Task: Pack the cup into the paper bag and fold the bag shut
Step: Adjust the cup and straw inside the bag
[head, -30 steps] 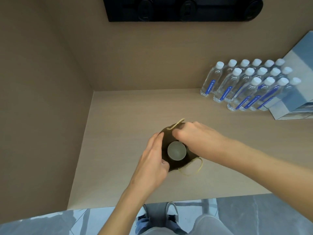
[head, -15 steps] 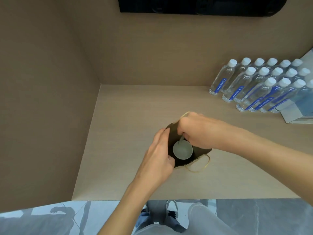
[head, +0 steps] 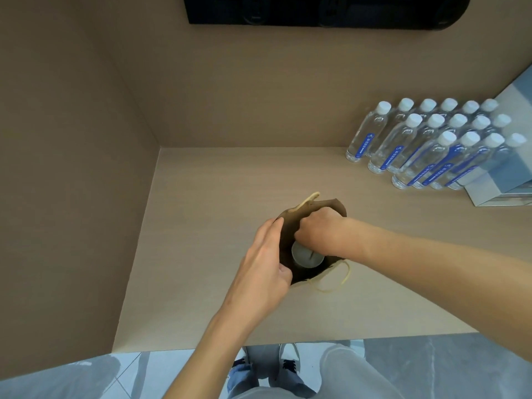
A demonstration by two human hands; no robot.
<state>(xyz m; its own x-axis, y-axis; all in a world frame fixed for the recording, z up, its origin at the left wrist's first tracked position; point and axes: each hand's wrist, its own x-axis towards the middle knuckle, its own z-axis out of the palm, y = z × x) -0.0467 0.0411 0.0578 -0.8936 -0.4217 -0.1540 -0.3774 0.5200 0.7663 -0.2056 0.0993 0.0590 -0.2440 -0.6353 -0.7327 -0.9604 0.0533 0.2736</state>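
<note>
A brown paper bag (head: pixel 335 210) with pale cord handles stands open on the beige counter (head: pixel 218 180). Inside it I see the round grey top of a cup (head: pixel 305 256), with a thin stick or straw rising from it. My left hand (head: pixel 264 263) grips the bag's left rim, thumb inside the mouth. My right hand (head: pixel 319 230) reaches into the bag from the right, fingers curled over the cup's far side; what they grip is hidden. One handle (head: pixel 335 279) droops over the near rim, the other (head: pixel 306 201) sticks up at the far rim.
Several clear water bottles (head: pixel 426 145) with white caps and blue labels stand in rows at the back right. A pale blue box (head: pixel 506 156) lies beside them. Brown walls close the left and back. A black panel (head: pixel 325 10) hangs above. The counter's front edge runs near my legs.
My right hand has pushed deeper into the bag's mouth, over the cup. The left hand keeps its hold on the rim. The camera has shifted slightly.
</note>
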